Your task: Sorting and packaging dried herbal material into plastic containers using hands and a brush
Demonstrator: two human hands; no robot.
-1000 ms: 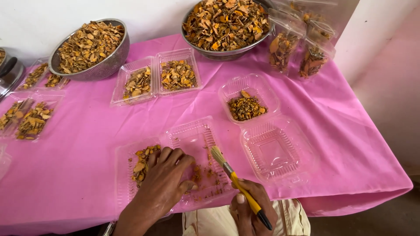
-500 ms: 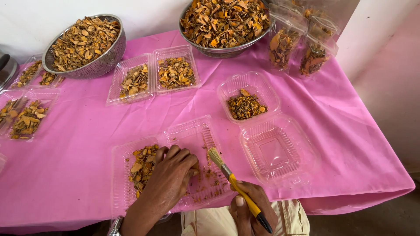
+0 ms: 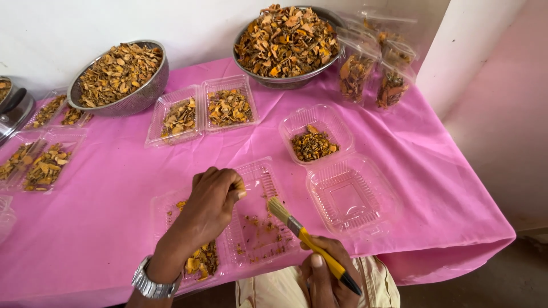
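Pink cloth over the table (image 3: 114, 188), everything sits on it. Near edge, centre: clear hinged clamshell (image 3: 251, 219) lying open, one half with dried orange-brown chips, the other half mostly bare with crumbs scattered in it.

Left hand (image 3: 211, 202) rests over the hinge area of that clamshell, fingers curled, tips pressing on the ridged plastic. It pins the box, grips nothing that I can see. Watch on that wrist.

Right hand (image 3: 322, 274) at the near edge, fingers wrapped closed round the yellow handle of a small paintbrush (image 3: 297, 228). Bristles point up and left, hovering at the right rim of the crumb half, just above or touching the plastic; can't tell which.

My read on the step: crumbs being brushed in the near-bare half. To do it well I'd keep the left hand flat so the light plastic doesn't skate on the cloth, hold the brush low-angled, use short strokes one way along the ridges toward the chip-filled half, not flicks, since the flakes are light and will jump the rim.

Around it: second clamshell (image 3: 337, 171) right of centre, upper half with a small pile, lower half without any. Two steel bowls (image 3: 123, 77) heaped with chips along the far edge, filled trays (image 3: 202, 111) between them, bagged chips (image 3: 371, 68) at the far right corner.
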